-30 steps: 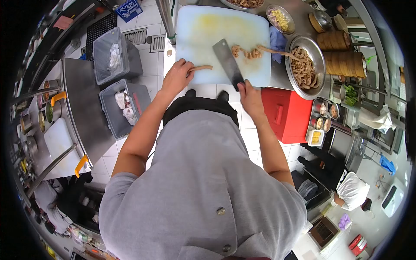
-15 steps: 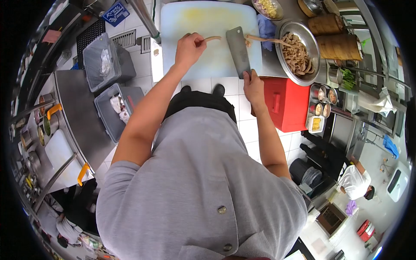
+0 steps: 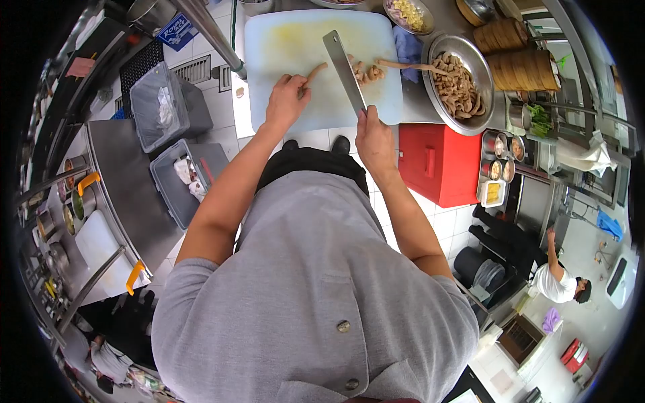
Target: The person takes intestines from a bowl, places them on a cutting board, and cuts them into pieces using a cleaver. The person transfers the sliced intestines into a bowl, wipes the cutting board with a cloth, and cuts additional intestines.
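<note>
My left hand (image 3: 288, 100) pinches a thin brown strip of meat (image 3: 316, 71) over the white cutting board (image 3: 282, 40). Wrapped round the handle of a cleaver (image 3: 345, 70) is my right hand (image 3: 374, 139), at the board's near edge. The broad blade points away from me, to the right of the strip. Cut pieces of meat (image 3: 370, 74) lie just right of the blade. A long wooden-looking stick or strip (image 3: 405, 65) reaches from the board to a steel bowl (image 3: 428, 70) of sliced meat (image 3: 459, 87).
Behind the bowl stand bamboo steamers (image 3: 523, 71). A blue cloth (image 3: 408, 52) and a bowl of chopped yellow food (image 3: 407, 13) are beside the board. Below the counter is a red box (image 3: 437, 164). Grey bins (image 3: 156, 111) stand left. A person (image 3: 555, 283) is at far right.
My left hand first moved away from me, then back, still with the strip. The cleaver went right, then returned left beside the cut pieces. The view has shifted.
</note>
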A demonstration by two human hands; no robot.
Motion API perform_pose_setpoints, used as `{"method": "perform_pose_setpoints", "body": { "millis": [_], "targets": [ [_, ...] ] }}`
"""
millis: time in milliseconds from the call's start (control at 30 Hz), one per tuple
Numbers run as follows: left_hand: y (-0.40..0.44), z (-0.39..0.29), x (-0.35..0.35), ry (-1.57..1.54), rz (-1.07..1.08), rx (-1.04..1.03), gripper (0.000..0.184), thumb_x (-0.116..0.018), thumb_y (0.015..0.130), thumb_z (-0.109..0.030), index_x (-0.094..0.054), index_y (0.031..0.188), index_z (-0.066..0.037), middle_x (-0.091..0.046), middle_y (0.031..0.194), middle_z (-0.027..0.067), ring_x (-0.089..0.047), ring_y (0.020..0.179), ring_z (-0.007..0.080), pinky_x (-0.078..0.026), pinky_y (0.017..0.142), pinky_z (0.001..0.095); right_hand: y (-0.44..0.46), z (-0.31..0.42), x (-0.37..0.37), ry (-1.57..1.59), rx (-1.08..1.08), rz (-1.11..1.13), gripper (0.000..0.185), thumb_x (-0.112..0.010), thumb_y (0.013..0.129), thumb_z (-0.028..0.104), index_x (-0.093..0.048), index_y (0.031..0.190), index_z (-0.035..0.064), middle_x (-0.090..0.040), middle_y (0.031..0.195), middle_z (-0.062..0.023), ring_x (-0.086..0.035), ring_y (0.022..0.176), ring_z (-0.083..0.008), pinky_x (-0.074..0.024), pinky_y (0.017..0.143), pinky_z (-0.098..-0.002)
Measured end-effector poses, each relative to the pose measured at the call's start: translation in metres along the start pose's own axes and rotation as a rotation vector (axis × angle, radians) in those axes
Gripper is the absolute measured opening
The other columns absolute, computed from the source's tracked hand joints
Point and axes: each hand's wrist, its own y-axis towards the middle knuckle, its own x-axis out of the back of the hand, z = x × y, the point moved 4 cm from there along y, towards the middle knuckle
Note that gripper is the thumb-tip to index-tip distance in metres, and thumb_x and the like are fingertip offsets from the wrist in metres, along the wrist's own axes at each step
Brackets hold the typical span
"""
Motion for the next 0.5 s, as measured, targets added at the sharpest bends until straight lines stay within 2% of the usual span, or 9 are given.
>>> {"method": "perform_pose_setpoints", "body": {
  "millis": [67,133,367,500],
  "targets": [
    [0.002,0.001,0.0,0.004,0.002,-0.01,0.02,-0.075,0.087,-0.01,-0.072,0.106,-0.004,-0.067,0.095,0.0162,-0.069,0.088,0.0356,-0.056,0.08,0.0465,0.01,-0.001,-0.007,-0.001,0.011,0.014,0.02,-0.049,0.109,0.025,-0.052,0.107,0.0055,-0.072,0.087,-0.0268,-0.069,0.084,-0.0508,-0.0536,0.074,-0.0618],
    [0.002,0.003,-0.001,0.041,-0.06,-0.103,0.021,-0.077,0.086,-0.008,-0.072,0.106,-0.002,-0.067,0.09,0.0152,-0.069,0.078,0.0303,-0.057,0.073,0.0409,0.021,-0.01,-0.021,-0.135,-0.06,0.152,0.02,-0.048,0.109,0.025,-0.052,0.108,0.0053,-0.071,0.085,-0.0294,-0.069,0.084,-0.0515,-0.0541,0.073,-0.062],
    [0.001,0.002,0.004,0.053,-0.028,-0.064,0.021,-0.076,0.086,-0.007,-0.072,0.107,-0.003,-0.068,0.092,0.0152,-0.069,0.078,0.0315,-0.057,0.074,0.0415,0.019,0.006,0.006,-0.052,0.007,0.042,0.024,-0.047,0.11,0.029,-0.052,0.112,0.0054,-0.07,0.079,-0.0293,-0.07,0.081,-0.0521,-0.0542,0.073,-0.0624],
    [0.002,0.004,0.004,0.036,-0.047,-0.117,0.019,-0.074,0.087,-0.006,-0.072,0.105,-0.003,-0.068,0.092,0.0158,-0.07,0.078,0.0323,-0.057,0.074,0.0423,0.022,0.001,-0.012,-0.086,-0.011,0.077,0.026,-0.047,0.109,0.03,-0.052,0.113,0.005,-0.071,0.081,-0.0297,-0.069,0.082,-0.0535,-0.054,0.073,-0.063]
  ]
}}
